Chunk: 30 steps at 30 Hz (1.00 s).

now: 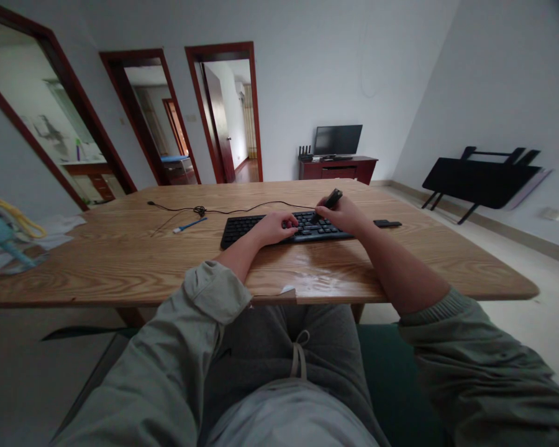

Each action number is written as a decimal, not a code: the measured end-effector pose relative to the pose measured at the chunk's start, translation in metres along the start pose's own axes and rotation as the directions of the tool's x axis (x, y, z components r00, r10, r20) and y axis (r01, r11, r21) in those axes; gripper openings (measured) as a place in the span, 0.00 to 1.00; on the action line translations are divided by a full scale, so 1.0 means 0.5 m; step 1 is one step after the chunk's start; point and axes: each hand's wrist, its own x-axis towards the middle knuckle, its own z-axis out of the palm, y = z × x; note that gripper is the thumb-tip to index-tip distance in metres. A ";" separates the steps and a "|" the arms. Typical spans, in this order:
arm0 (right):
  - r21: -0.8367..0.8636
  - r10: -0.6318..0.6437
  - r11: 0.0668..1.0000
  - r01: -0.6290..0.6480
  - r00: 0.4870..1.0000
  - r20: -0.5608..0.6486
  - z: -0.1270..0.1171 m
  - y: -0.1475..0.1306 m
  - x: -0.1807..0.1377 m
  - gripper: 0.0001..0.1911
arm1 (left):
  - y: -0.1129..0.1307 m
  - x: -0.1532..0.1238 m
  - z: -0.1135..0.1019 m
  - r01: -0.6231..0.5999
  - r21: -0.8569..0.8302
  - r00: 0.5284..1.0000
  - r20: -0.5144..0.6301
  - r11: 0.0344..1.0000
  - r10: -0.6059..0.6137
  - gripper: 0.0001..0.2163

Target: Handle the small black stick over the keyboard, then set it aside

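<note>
A black keyboard [242,227] lies on the wooden table [144,261] in front of me, its cable [242,210] running off to the left. My left hand [276,227] rests on the keys near the middle with its fingers curled down. My right hand [342,213] is closed round a slim black tool [330,201] whose lower tip points at the keys on the right half of the keyboard.
A small flat black object [387,223] lies right of the keyboard. A blue pen [189,225] lies to its left. Papers and a blue toy [2,239] sit at the table's left end. A folded black table [482,181] leans on the right wall.
</note>
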 end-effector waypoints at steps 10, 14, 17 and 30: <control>-0.084 0.020 0.996 -0.021 1.000 -0.007 0.009 -0.004 -0.003 0.09 | 0.011 0.004 0.010 -0.014 0.046 0.998 0.064 0.999 0.011 0.10; -0.106 0.057 0.993 -0.057 0.998 0.003 0.010 -0.006 -0.003 0.09 | 0.009 0.011 0.020 -0.059 0.073 0.996 0.074 0.996 0.053 0.09; -0.100 0.029 0.995 -0.028 1.000 0.007 0.006 -0.015 -0.009 0.08 | 0.009 0.014 0.024 -0.113 0.091 0.991 0.088 0.989 0.105 0.09; -0.220 -0.009 0.974 0.057 0.977 0.212 -0.010 -0.027 -0.029 0.05 | 0.012 0.007 0.017 -0.063 0.091 0.993 0.105 0.994 0.054 0.09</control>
